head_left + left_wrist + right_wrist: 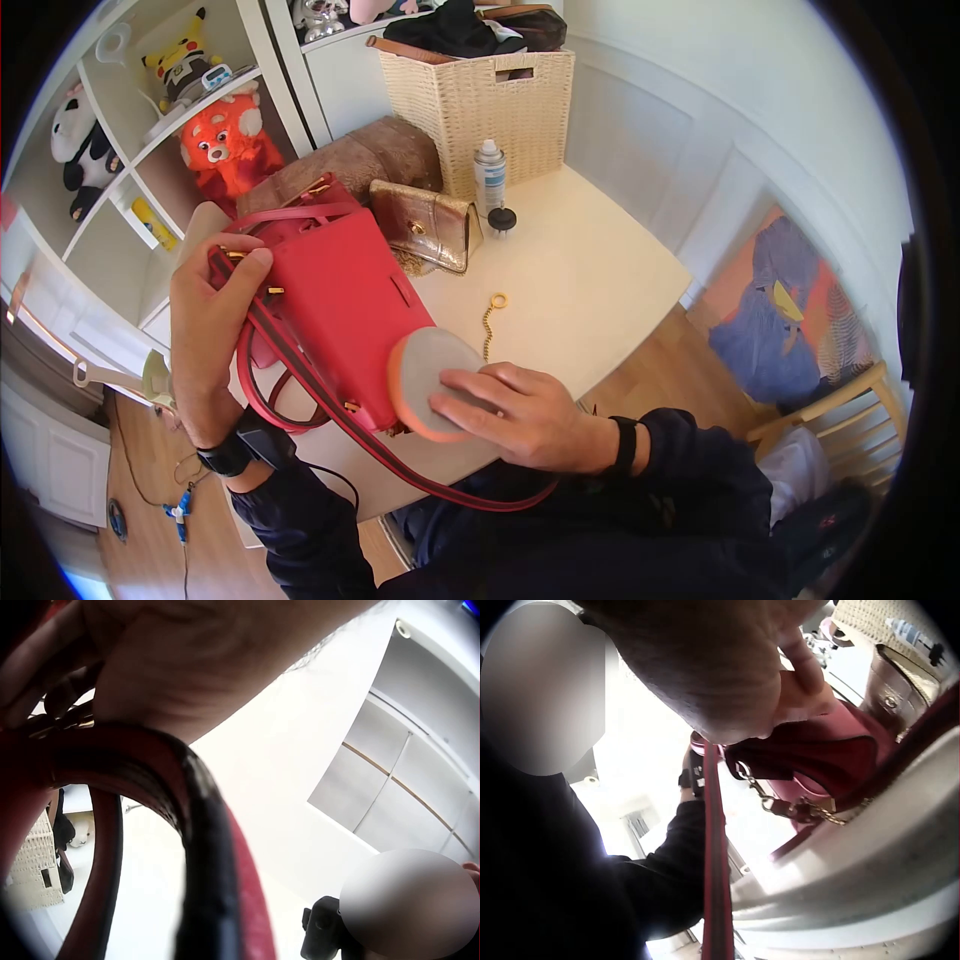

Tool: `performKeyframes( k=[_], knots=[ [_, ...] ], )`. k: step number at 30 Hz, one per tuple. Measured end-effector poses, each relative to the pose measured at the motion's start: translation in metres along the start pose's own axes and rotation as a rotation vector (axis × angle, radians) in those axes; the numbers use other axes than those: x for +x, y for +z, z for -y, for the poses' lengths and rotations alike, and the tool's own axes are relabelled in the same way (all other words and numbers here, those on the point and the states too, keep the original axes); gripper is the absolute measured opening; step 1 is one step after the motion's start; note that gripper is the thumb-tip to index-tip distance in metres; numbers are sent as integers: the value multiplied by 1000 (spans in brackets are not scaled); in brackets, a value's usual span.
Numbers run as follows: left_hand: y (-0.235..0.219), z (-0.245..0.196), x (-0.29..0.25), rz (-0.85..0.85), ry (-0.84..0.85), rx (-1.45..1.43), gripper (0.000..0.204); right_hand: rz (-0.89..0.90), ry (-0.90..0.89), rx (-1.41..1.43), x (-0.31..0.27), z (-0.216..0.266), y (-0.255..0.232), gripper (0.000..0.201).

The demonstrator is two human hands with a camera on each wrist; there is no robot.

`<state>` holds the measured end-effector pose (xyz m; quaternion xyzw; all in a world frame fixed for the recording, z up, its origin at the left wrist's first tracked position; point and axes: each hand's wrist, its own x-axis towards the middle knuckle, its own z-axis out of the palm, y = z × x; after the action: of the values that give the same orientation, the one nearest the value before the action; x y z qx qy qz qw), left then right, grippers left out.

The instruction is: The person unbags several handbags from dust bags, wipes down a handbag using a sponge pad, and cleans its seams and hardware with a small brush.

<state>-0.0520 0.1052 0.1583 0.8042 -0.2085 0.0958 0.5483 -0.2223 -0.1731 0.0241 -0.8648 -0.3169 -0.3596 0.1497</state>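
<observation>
A red handbag [340, 290] lies tilted on the white table, its straps looping toward the person's body. The left hand [212, 315] grips the bag's far-left end by the strap fittings, thumb on top; in the left wrist view the hand [180, 667] is above the dark-edged strap [202, 825]. With its fingers spread over a round grey pad with an orange edge [425, 375], the right hand [535, 415] holds it against the bag's near right corner. In the right wrist view the right hand [712, 667] hides the pad, and a chain clasp [767, 802] hangs by the bag.
Behind the bag stand a gold purse [425, 225], a brown bag [375, 160], a wicker basket [480, 110], a spray can [489, 180] and a black-topped item [502, 220]. A gold chain [487, 325] lies right of the bag. Shelves with plush toys [230, 140] are at left.
</observation>
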Motion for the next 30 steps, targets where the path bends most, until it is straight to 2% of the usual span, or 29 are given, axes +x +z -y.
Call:
performKeyframes(
  k=[4, 6, 10, 12, 16, 18, 19, 20, 22, 24, 28, 30],
  knots=[
    [4, -8, -2, 15, -23, 56, 32, 131, 46, 1, -15, -13, -12, 46],
    [9, -10, -2, 42, -14, -17, 34, 231, 96, -10, -21, -21, -21, 47],
    [18, -17, -6, 45, 34, 67, 37, 276, 155, -37, -17, -32, -46, 50],
    [23, -27, -12, 67, 23, 29, 39, 158, 270, -68, -11, -32, -61, 49],
    [31, -48, -28, 117, 17, -8, 40, 22, 349, -60, -1, -35, -82, 44],
    [36, -53, -33, 194, 114, 84, 42, -92, 396, -75, 3, -34, -92, 41],
    [40, -56, -37, 224, 132, 32, 44, -94, 398, -84, 5, -33, -98, 41],
    [42, -56, -38, 229, 139, 26, 44, -141, 390, -97, 8, -32, -104, 40],
    [47, -56, -40, 357, 243, -49, 45, -193, 387, -123, 11, -29, -113, 39],
    [49, -59, -43, 380, 254, -52, 46, -277, 344, -66, 14, -29, -121, 38],
    [51, -65, -49, 411, 223, -57, 47, -271, 246, -2, 27, -23, -139, 42],
    [51, -65, -50, 406, 131, -67, 53, -269, 166, 4, 35, -22, -141, 44]
  ],
)
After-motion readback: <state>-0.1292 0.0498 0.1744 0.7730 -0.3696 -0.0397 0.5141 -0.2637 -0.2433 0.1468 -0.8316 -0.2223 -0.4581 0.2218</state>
